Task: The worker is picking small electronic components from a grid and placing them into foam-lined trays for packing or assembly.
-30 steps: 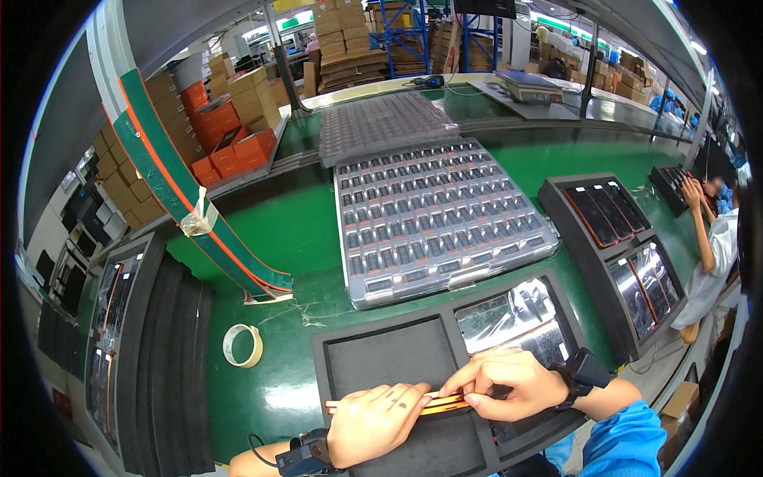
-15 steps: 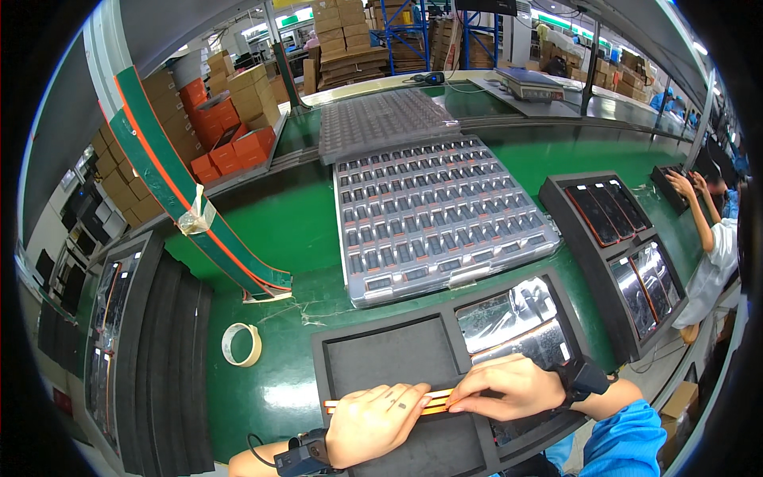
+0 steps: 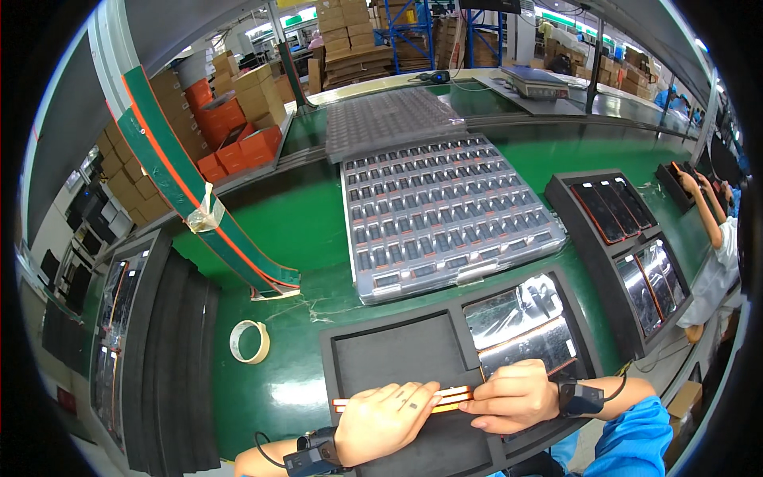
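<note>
My left hand [image 3: 387, 423] is closed round the left part of a small stack of thin, orange-edged phone-like panels [image 3: 451, 400], held edge-on. The fingers of my right hand [image 3: 515, 397] pinch the right end of the same stack. Both hands are above a black foam tray [image 3: 389, 324] with recessed compartments. Glossy panels [image 3: 509, 312] with clear film and orange edges lie in its far right compartment. The near right compartment is partly covered by my right hand and arm. How many panels I hold cannot be made out.
Beyond the tray is a clear plastic tray [image 3: 457, 274] with rows of small dark parts. A tape roll [image 3: 263, 343] lies on the green bench. Stacked foam trays [image 3: 171, 358] stand left; another filled foam tray [image 3: 610, 262] lies right. A co-worker's hands [image 3: 690, 184] are far right.
The view has shifted slightly. My right hand's fingers have changed their pose at the stack's right end, and more of an orange edge shows beside them. My left hand keeps its grip.
</note>
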### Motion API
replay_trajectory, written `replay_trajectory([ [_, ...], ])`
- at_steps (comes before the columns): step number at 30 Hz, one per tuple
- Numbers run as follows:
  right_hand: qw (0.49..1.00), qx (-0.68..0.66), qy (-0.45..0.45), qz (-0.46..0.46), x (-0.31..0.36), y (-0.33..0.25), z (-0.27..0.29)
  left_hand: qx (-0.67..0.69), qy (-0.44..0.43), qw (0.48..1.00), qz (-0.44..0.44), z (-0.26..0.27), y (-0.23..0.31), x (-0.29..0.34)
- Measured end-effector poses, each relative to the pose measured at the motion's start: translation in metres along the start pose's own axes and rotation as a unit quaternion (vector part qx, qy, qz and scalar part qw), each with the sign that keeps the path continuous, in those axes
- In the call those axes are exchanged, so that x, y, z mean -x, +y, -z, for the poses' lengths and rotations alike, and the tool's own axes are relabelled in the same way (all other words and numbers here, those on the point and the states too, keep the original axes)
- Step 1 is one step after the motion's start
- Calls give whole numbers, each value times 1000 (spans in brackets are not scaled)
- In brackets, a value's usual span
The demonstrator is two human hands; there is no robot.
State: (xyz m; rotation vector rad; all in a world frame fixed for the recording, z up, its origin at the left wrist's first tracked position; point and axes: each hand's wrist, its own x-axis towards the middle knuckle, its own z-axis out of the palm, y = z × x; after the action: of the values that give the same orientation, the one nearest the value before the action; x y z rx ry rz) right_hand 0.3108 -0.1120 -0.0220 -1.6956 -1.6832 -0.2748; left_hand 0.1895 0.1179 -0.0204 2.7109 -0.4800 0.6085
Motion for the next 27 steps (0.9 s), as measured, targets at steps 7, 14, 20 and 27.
replay_trajectory([
  [7, 999, -28, -11, -25, -2, 9, -10, -8, -32, 999, -24, -3, -5, -4],
  [14, 963, -127, -126, -202, 4, 9, -31, -52, -131, 990, -21, 7, 3, 0],
  [20, 853, -344, -94, -382, -5, 11, -41, -84, -188, 977, 56, 12, -7, 19],
  [27, 759, -443, -145, -456, -10, 23, -30, 65, -205, 977, 17, 10, -48, -8],
])
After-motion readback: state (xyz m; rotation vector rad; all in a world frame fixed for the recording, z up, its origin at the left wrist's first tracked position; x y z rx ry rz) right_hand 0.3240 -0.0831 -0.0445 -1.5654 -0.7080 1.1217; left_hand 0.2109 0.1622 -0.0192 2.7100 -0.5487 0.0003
